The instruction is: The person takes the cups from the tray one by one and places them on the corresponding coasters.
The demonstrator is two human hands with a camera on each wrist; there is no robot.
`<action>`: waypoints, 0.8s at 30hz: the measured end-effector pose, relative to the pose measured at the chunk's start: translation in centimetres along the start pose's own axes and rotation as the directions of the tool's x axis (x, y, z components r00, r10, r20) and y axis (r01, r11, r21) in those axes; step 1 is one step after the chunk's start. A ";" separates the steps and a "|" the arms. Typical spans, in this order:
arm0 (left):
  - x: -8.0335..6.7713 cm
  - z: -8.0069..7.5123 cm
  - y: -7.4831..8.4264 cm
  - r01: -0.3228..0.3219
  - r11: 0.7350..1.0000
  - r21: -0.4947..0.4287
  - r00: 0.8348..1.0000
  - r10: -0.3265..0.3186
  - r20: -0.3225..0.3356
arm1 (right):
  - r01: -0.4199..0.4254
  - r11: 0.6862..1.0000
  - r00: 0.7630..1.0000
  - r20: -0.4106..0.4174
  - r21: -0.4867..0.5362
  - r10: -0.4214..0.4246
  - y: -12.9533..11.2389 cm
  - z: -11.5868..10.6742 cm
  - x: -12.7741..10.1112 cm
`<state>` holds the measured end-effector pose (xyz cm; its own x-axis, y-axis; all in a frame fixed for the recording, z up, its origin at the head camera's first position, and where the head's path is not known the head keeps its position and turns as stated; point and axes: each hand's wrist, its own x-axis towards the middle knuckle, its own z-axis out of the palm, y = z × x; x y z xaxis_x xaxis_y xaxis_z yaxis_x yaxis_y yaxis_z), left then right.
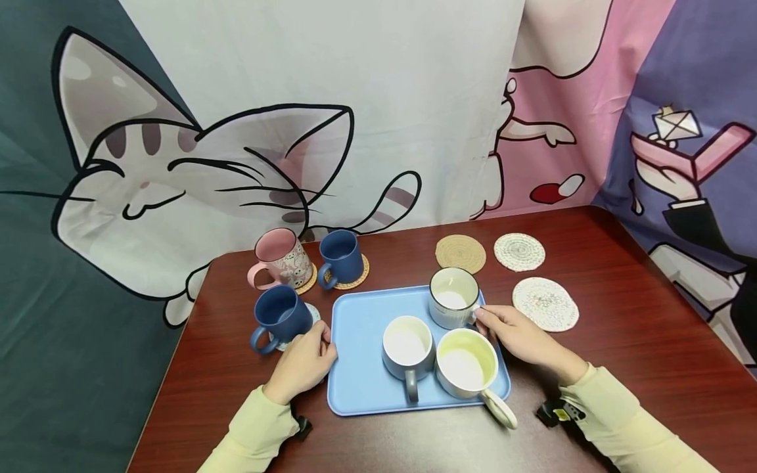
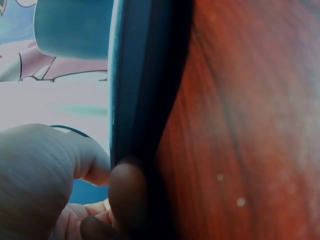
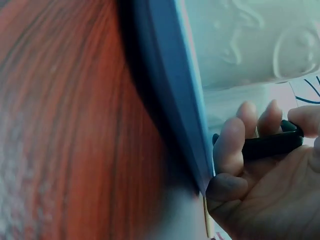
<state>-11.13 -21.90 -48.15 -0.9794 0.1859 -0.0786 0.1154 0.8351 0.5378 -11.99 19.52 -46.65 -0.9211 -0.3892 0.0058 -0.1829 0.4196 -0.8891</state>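
Head view, with the middle of the blue tray [image 1: 359, 348] as the clock's hub: the step in hand looks to be handling the black-rimmed mug [image 1: 452, 302] at 1 o'clock, over the tray's far right corner; whether its base touches the tray I cannot tell. The right hand [image 1: 525, 336] has its fingers curled round that mug's handle, while the left hand [image 1: 300, 363] pinches the tray's rim at 9 o'clock. Moving the mug, I judge, calls for a straight lift that clears the rim while the left hand steadies the tray. Closest in the way is the yellow-lined cup [image 1: 467, 364] at 4 o'clock, just beside the gripped mug, its handle jutting past the rim toward 5 o'clock. The grey mug [image 1: 408, 348] stands near the hub, handle toward 6 o'clock. Off the tray, the tan coaster [image 1: 460, 254] lies at 1 o'clock, the spiral white coaster [image 1: 519, 252] and speckled white coaster [image 1: 545, 304] toward 2; the near blue mug [image 1: 282, 315] is just beside the left hand, the pink mug [image 1: 280, 259] at 10 and the far blue mug [image 1: 341, 259] at 11.
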 end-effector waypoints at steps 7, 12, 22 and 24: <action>0.0 -0.1 0.1 0.004 1.000 -0.004 1.000 -0.004 -0.002 | -0.044 0.992 0.999 0.035 0.116 0.040 -0.4 0.1 0.1; -0.1 0.0 0.1 0.006 1.000 -0.006 1.000 -0.006 0.004 | -0.106 0.978 0.993 0.070 0.177 0.095 -0.6 0.0 0.0; 0.0 0.1 0.0 0.000 1.000 0.006 1.000 0.000 -0.005 | -0.226 0.940 0.974 0.073 0.256 0.214 -1.5 -0.1 0.0; 0.0 0.1 0.0 0.000 1.000 0.007 1.000 0.000 -0.005 | -0.230 0.937 0.973 0.071 0.261 0.219 -1.6 -0.1 0.0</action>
<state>-11.15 -21.87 -48.20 -0.9802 0.1835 -0.0738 0.1169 0.8385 0.5321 -11.77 18.94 -45.18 -0.9121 -0.3447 -0.2219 0.1304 0.2692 -0.9542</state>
